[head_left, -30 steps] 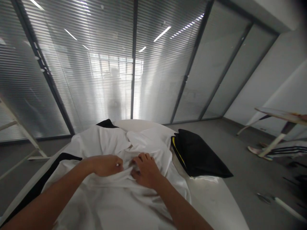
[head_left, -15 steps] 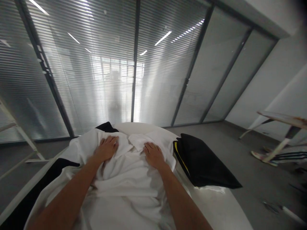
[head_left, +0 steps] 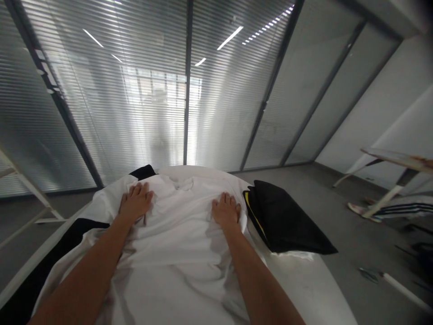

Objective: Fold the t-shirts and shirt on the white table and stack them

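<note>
A white garment [head_left: 179,234] with black side panels lies spread over a white rounded table [head_left: 304,289]. My left hand [head_left: 135,201] rests flat on its upper left part, fingers stretched out. On the upper right part, near the garment's edge, my right hand [head_left: 226,210] lies flat too, fingers extended. The collar area [head_left: 179,183] sits between the two hands. Neither hand holds anything.
A folded black garment with a yellow stripe [head_left: 282,221] lies on the table right of my right hand. Glass partitions with blinds [head_left: 169,90] stand behind. A white frame [head_left: 23,194] is at the left, another table [head_left: 395,160] and striped cloth [head_left: 402,210] at the right.
Both hands moved from the middle of the garment, where they were bunched on the fabric, up and outward; they now lie flat and wide apart, and the cloth looks smoother.
</note>
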The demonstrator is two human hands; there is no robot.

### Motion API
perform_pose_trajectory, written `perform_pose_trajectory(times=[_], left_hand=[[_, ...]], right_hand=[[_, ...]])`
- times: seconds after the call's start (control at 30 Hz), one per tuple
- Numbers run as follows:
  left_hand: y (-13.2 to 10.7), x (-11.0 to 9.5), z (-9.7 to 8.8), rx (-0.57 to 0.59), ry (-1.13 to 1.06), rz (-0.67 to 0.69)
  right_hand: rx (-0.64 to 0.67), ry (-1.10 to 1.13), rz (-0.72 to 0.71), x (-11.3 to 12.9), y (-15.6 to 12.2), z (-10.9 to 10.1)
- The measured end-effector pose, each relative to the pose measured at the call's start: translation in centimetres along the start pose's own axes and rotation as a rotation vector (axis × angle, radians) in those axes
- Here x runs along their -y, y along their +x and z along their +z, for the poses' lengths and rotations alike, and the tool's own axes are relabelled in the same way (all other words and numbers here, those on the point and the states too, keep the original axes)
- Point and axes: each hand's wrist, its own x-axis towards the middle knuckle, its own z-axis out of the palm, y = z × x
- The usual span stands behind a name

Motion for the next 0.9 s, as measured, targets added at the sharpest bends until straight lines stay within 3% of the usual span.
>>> perform_pose_trajectory(times=[0.1, 0.2, 0.3, 0.37, 0.53, 0.9], left_hand=[[0.1, -0.4, -0.2, -0.162, 0.022, -0.064], [0.1, -1.5, -0.7, -0.264, 0.041, -0.003], [-0.2, -3.0, -0.5, -0.231, 0.025, 0.211], [-0.6, -3.9, 0.2, -0.169, 0.012, 0.318], [-1.1, -4.5, 2.1, -0.033, 0.03, 0.357], [-1.9, -4.3, 1.9, -0.14, 0.047, 0.294]], right_hand=[[-0.07, -0.003, 0.011, 0.7, -0.6, -0.4], [-0.142, 0.018, -0.166, 1.9, -1.4, -0.7], [-0.121, 0.043, -0.38, 3.1, -2.5, -0.5], [-0.046, 0.04, -0.436, 3.4, -3.0, -0.1], [0.084, 0.015, -0.398, 2.9, -3.8, 0.4], [0.043, -0.002, -0.276, 2.2, -6.6, 0.0]])
